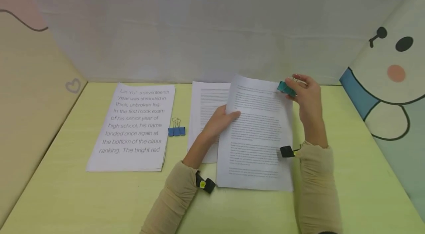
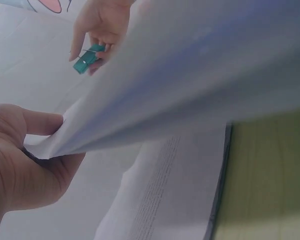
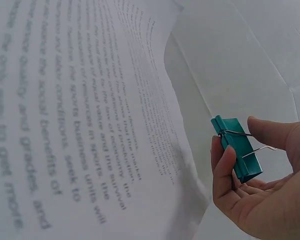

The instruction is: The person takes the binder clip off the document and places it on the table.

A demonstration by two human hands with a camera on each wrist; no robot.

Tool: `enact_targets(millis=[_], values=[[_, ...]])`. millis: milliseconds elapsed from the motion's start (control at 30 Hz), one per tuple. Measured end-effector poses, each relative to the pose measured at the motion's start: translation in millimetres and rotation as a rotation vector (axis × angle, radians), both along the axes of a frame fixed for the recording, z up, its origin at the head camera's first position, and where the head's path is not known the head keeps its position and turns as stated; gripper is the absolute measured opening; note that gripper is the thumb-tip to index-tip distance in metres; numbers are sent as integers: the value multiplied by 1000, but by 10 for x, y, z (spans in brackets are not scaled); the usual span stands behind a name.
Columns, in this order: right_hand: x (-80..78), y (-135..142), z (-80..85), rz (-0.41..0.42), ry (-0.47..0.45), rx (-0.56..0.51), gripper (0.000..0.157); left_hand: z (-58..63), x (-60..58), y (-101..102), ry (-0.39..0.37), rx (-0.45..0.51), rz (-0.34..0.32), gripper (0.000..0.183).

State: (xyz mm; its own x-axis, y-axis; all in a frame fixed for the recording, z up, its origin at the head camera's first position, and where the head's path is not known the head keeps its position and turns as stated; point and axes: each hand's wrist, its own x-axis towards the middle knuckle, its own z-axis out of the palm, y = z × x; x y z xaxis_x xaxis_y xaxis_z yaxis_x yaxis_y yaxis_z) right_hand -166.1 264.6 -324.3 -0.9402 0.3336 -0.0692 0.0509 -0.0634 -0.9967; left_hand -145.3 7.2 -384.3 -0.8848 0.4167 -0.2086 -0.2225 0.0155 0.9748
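My left hand (image 1: 220, 122) pinches the left edge of a printed paper stack (image 1: 255, 134), thumb on top and fingers beneath. In the left wrist view the held sheets (image 2: 155, 85) bend upward from that grip. A teal binder clip (image 3: 242, 147) is in my right hand (image 3: 270, 185), held between thumb and fingers with its wire handles showing. In the head view this teal clip (image 1: 286, 88) overlaps the upper right corner of the held sheets; in the right wrist view it appears apart from the paper's edge.
Another printed stack (image 1: 209, 93) lies partly beneath the held sheets. Left of it, a blue binder clip (image 1: 176, 131) sits beside a large-print stack (image 1: 132, 130). The pale green table (image 1: 66, 197) ends at a white back wall (image 1: 206, 42).
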Motion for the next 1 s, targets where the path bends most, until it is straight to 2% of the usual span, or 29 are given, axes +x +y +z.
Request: enact_targets(millis=[200,367,467,667,767,867,1000], values=[[96,126,2,22,-28,63,48,83,-9,170,-35,78,23,35],[177,250,-17,25,-63,126,45,147,-8,400,-44,111,62,36],[217,340,-38,51,-62,113,43,156,-4,491,-52,127,101,37],[305,641,-71,52,-72,82,26,97,-47,583,-80,125,142,42],[347,784,-79,55,-72,81,20,48,-87,608,-100,100,138,45],[375,885,-90,60,-68,82,20,-1,-117,653,-125,69,110,51],[399,969,-116,70,-101,80,33,-57,-122,737,-140,44,75,62]])
